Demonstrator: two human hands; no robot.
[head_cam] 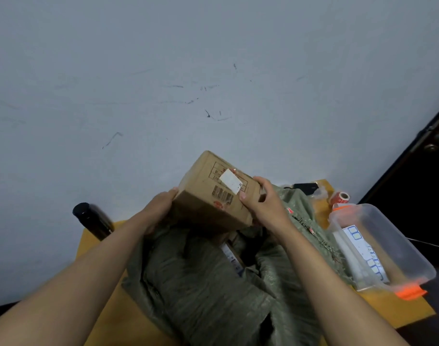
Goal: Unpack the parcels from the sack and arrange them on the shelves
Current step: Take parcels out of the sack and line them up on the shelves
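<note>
Grey wall, yellow tabletop (393, 313) | box (213, 196) held above sack (201, 283), left hand (158, 208) and right hand (266, 203) fingers gripping its ends | step: unpacking | next: carry to shelves (unseen), more parcels inside

Left hand (161, 208): gripping the box's left end, arm reaching forward
Right hand (262, 203): clasping the right end, thumb pressing on top
</note>
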